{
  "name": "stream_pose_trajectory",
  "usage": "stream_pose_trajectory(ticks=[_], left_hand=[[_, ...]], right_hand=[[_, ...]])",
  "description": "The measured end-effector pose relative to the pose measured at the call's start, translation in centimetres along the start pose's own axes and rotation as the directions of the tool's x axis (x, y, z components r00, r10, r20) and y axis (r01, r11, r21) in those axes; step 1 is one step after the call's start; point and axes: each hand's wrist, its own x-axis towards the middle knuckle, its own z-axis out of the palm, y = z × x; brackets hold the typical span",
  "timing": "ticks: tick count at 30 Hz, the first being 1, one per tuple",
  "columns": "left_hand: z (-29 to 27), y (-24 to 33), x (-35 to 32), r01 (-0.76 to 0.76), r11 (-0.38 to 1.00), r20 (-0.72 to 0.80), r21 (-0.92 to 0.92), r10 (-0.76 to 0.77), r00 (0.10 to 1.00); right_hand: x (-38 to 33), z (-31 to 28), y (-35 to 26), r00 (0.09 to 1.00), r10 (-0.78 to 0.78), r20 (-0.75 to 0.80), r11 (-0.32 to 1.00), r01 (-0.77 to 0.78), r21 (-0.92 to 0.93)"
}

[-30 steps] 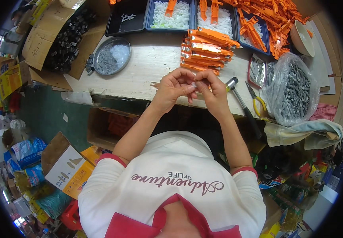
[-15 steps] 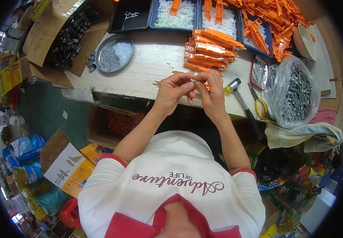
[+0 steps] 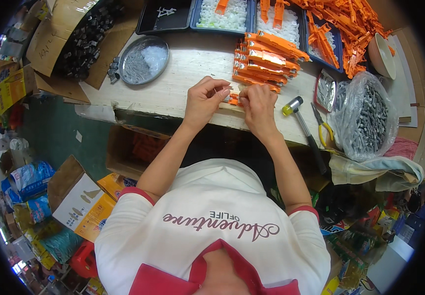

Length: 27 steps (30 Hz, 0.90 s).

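Pale wooden workbench (image 3: 183,73), seen from above, with the person's two forearms reaching to its near edge. Left hand (image 3: 203,101) and right hand (image 3: 258,105) meet fingertip to fingertip, both pinched on a small orange plastic part (image 3: 233,100) held just above the bench edge; only a sliver of it shows between the fingers, flat and bright orange, its full shape hidden. Just beyond the hands lies a stack of orange pieces (image 3: 264,58) of the same colour, long and narrow. A round metal dish (image 3: 143,59) sits to the left; a yellow-headed mallet (image 3: 301,123) and yellow-handled pliers (image 3: 323,129) lie to the right, beside a clear bag of grey metal parts (image 3: 367,118). Blue trays (image 3: 252,19) line the far edge.
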Motion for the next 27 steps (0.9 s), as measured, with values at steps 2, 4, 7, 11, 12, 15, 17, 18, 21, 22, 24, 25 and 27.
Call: stream_pose_trajectory(ticks=[2, 4, 7, 11, 12, 15, 17, 18, 21, 22, 24, 25, 27], left_hand=[[-0.1, -0.4, 0.2, -0.037, 0.991, 0.011, 0.126, 0.036, 0.999], [-0.2, -0.9, 0.2, -0.03, 0.991, 0.017, 0.129, 0.028, 0.999], [-0.1, -1.0, 0.4, -0.026, 0.986, 0.027, 0.163, 0.022, 0.999], [-0.3, -0.9, 0.5, -0.05, 0.964, 0.057, 0.261, 0.036, 0.998], [-0.2, -0.8, 0.5, -0.049, 0.964, 0.056, 0.263, 0.036, 0.998], [0.1, -0.2, 0.9, -0.088, 0.928, 0.098, 0.362, 0.056, 0.994], [0.4, 0.6, 1.2, -0.117, 0.795, 0.173, 0.596, 0.015, 0.985], [0.6, 1.0, 1.4, -0.116, 0.793, 0.171, 0.598, 0.015, 0.985], [1.0, 1.6, 2.2, -0.196, 0.619, 0.259, 0.761, -0.013, 0.966], [1.0, 1.7, 2.5, -0.209, 0.593, 0.282, 0.778, -0.032, 0.959], [1.0, 1.9, 3.0, -0.231, 0.562, 0.311, 0.794, -0.05, 0.949], [0.9, 1.9, 3.2, -0.25, 0.541, 0.341, 0.803, -0.074, 0.937], [0.7, 2.5, 4.4, -0.286, 0.512, 0.381, 0.81, -0.087, 0.921]], right_hand=[[0.1, 0.2, 0.0, 1.0, 0.008, 0.021, 0.999, -0.007, -0.035], [0.3, 0.6, -0.2, 1.0, 0.0, 0.03, 0.999, 0.001, -0.038], [0.5, 1.1, 0.0, 0.999, -0.022, 0.045, 0.996, 0.026, -0.08], [0.3, 1.1, -0.2, 0.997, -0.064, 0.048, 0.976, 0.073, -0.205], [0.4, 1.0, -0.1, 0.997, -0.065, 0.048, 0.976, 0.073, -0.204], [0.5, 0.4, 0.2, 0.994, -0.106, 0.009, 0.981, 0.106, -0.166], [0.4, -0.2, 0.5, 0.994, -0.089, -0.056, 0.995, 0.087, -0.042], [0.5, -0.7, 0.5, 0.994, -0.09, -0.058, 0.995, 0.088, -0.039], [0.5, -2.7, 0.2, 0.996, -0.028, -0.079, 0.997, 0.034, 0.073], [0.5, -3.2, 0.2, 0.997, -0.003, -0.077, 0.997, 0.008, 0.074], [0.2, -4.4, 0.4, 0.996, 0.025, -0.084, 0.997, -0.019, 0.073], [0.1, -5.0, 0.6, 0.992, 0.037, -0.117, 0.997, -0.029, 0.073], [-0.2, -6.0, 1.5, 0.985, 0.047, -0.168, 0.997, -0.035, 0.07]])
